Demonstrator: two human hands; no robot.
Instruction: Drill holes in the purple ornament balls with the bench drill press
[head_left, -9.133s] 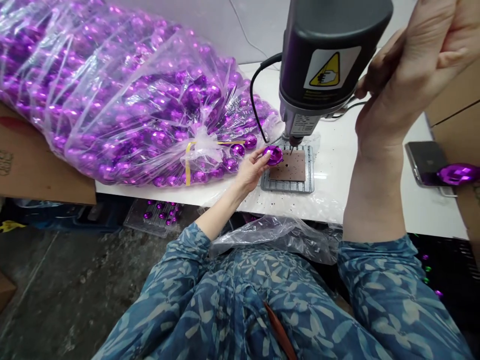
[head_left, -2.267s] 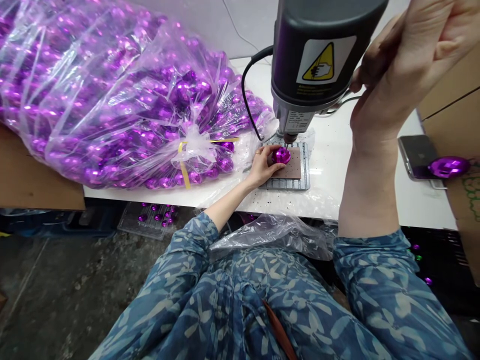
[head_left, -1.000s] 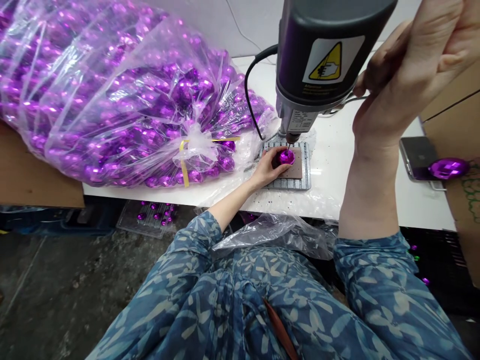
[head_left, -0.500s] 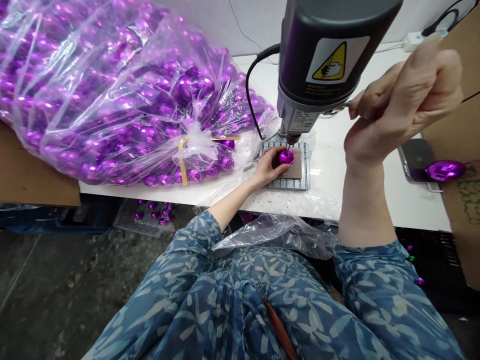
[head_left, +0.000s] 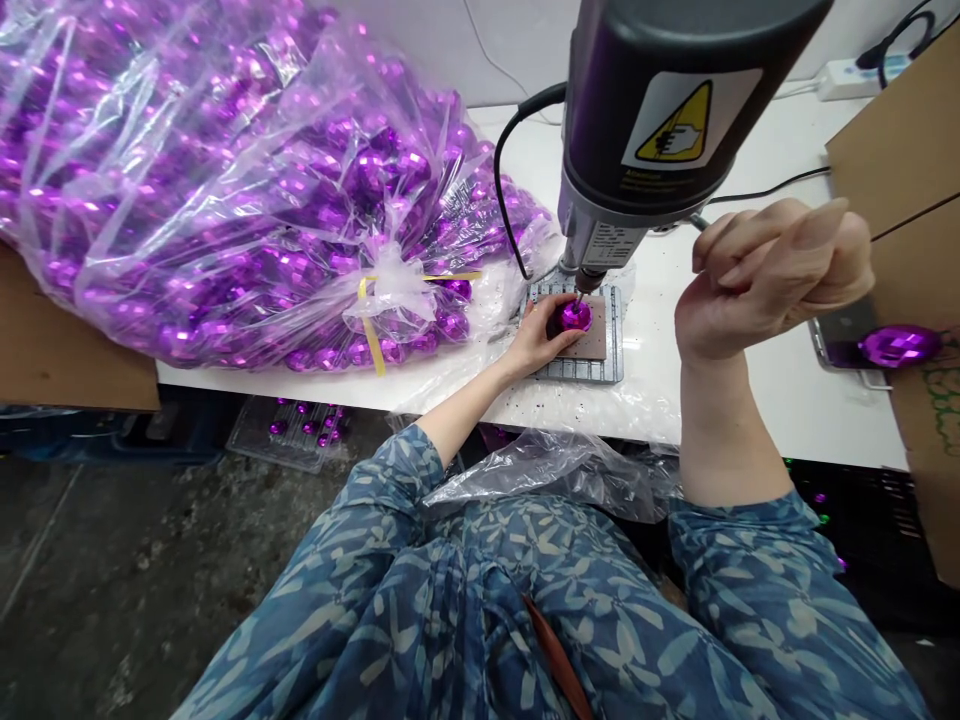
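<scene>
My left hand (head_left: 541, 335) grips a shiny purple faceted ball (head_left: 576, 317) between thumb and fingers. The ball rests on a brown board (head_left: 592, 345) on the grey slotted base (head_left: 613, 340) of a bench drill press (head_left: 637, 130). The drill's bit (head_left: 579, 298) meets the top of the ball; how deep it sits I cannot tell. Right of the motor housing, my right hand (head_left: 780, 270) is closed around the drill press's feed lever (head_left: 699, 221), of which only a short metal part shows.
A big clear bag (head_left: 247, 200) of purple balls, tied with yellow tape, fills the left of the white table (head_left: 652, 390). At right lie a phone (head_left: 836, 340), another purple ball (head_left: 900, 345) and a cardboard box (head_left: 907, 130). A clear tray (head_left: 292, 450) of balls is below.
My right hand has come lower and slightly left with the lever. My left hand keeps the ball in place under the bit. The view has shifted slightly.
</scene>
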